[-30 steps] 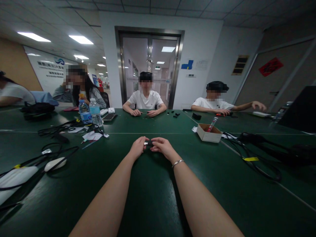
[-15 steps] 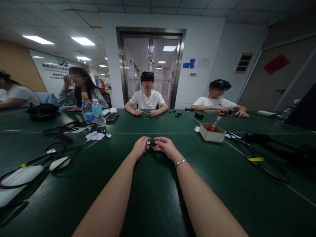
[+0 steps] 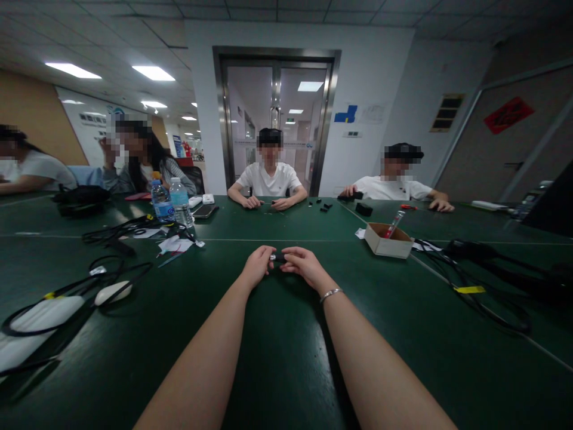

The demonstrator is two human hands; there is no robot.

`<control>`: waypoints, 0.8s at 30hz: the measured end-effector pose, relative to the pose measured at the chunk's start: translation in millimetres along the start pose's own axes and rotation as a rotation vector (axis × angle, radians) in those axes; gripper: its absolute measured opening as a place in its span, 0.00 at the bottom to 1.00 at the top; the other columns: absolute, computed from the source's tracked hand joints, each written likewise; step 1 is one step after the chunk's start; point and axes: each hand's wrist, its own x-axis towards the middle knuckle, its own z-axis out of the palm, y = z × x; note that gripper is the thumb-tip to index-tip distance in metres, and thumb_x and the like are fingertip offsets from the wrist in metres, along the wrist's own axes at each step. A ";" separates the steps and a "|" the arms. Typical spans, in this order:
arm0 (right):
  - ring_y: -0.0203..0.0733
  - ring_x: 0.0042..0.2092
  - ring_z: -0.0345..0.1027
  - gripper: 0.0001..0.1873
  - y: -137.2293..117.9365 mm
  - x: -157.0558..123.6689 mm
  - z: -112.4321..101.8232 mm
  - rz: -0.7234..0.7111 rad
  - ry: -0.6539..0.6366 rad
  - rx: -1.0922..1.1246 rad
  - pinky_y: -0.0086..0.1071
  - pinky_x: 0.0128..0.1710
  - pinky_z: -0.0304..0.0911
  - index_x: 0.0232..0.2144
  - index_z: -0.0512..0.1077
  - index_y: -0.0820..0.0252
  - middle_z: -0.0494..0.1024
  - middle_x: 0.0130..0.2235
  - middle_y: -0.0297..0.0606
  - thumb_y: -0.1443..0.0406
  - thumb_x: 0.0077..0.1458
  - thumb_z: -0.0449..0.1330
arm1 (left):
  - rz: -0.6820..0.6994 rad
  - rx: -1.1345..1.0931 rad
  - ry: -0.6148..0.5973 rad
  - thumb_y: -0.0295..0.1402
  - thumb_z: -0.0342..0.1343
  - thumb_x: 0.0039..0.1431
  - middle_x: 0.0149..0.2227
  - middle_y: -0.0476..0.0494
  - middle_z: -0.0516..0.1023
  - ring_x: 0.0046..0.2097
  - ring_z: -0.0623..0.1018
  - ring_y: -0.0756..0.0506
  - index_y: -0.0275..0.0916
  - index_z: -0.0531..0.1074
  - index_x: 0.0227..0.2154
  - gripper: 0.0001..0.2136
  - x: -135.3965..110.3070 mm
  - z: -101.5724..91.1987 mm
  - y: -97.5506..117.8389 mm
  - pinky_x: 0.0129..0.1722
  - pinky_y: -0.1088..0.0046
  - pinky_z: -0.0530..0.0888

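Over the middle of the green table (image 3: 277,334), my two hands meet at a small black stick with a shiny metal end (image 3: 278,257), which looks like a USB drive. The fingertips of my left hand (image 3: 258,266) are closed at its metal end. My right hand (image 3: 305,265), with a silver bracelet at the wrist, pinches the black end between thumb and fingers. Part of the stick is hidden by my fingers.
An open cardboard box (image 3: 387,243) with a clear tube (image 3: 394,223) stands to the right, beside black cables (image 3: 483,310). Two water bottles (image 3: 179,200), a phone (image 3: 205,211), papers and a white mouse (image 3: 113,293) lie left. Co-workers sit across the table.
My hands stay at the same spot, and slightly more of the black stick shows between them. A co-worker at the right has brought a hand onto a black object. The view has shifted slightly.
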 end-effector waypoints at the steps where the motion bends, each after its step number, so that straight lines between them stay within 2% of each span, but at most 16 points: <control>1: 0.36 0.26 0.75 0.07 0.2 0.1 -0.3 0.000 -0.002 0.000 0.23 0.27 0.73 0.36 0.72 0.67 0.77 0.27 0.39 0.77 0.53 0.59 | 0.008 0.015 0.001 0.38 0.45 0.59 0.20 0.52 0.65 0.20 0.64 0.53 0.36 0.70 0.41 0.15 0.1 0.2 -0.1 0.18 0.80 0.62; 5: 0.36 0.26 0.75 0.07 0.4 -0.1 -0.4 -0.006 -0.008 0.002 0.23 0.27 0.73 0.35 0.72 0.66 0.77 0.28 0.39 0.76 0.52 0.61 | 0.000 0.041 0.014 0.32 0.48 0.55 0.25 0.51 0.66 0.23 0.65 0.53 0.37 0.70 0.42 0.13 -0.1 0.6 0.6 0.20 0.80 0.63; 10: 0.36 0.26 0.75 0.07 -1.7 -1.7 0.7 0.004 0.001 0.002 0.24 0.27 0.73 0.35 0.72 0.66 0.78 0.29 0.39 0.77 0.52 0.61 | 0.001 0.044 -0.016 0.36 0.46 0.57 0.24 0.50 0.64 0.24 0.64 0.52 0.37 0.71 0.40 0.13 -1.6 0.1 2.9 0.20 0.80 0.61; 14: 0.36 0.25 0.74 0.08 -1.7 -0.5 0.0 0.006 0.009 -0.007 0.23 0.26 0.73 0.36 0.72 0.67 0.77 0.29 0.39 0.77 0.53 0.60 | 0.019 0.054 -0.022 0.31 0.49 0.53 0.27 0.49 0.67 0.26 0.66 0.52 0.38 0.72 0.40 0.13 -1.3 -0.2 2.0 0.22 0.80 0.62; 19: 0.33 0.19 0.69 0.04 0.8 3.2 -2.0 0.021 0.029 -0.026 0.22 0.17 0.67 0.36 0.71 0.68 0.74 0.23 0.36 0.73 0.55 0.60 | 0.046 0.050 -0.030 0.29 0.51 0.51 0.28 0.50 0.66 0.26 0.66 0.53 0.38 0.72 0.40 0.13 -0.1 -0.2 -1.1 0.23 0.79 0.63; 24: 0.34 0.19 0.68 0.05 1.8 5.2 -2.0 0.034 0.039 -0.038 0.22 0.17 0.65 0.34 0.71 0.68 0.72 0.20 0.37 0.68 0.57 0.61 | 0.083 0.069 -0.048 0.29 0.54 0.49 0.30 0.49 0.68 0.27 0.68 0.53 0.37 0.72 0.39 0.13 -0.6 -0.6 -2.5 0.26 0.79 0.65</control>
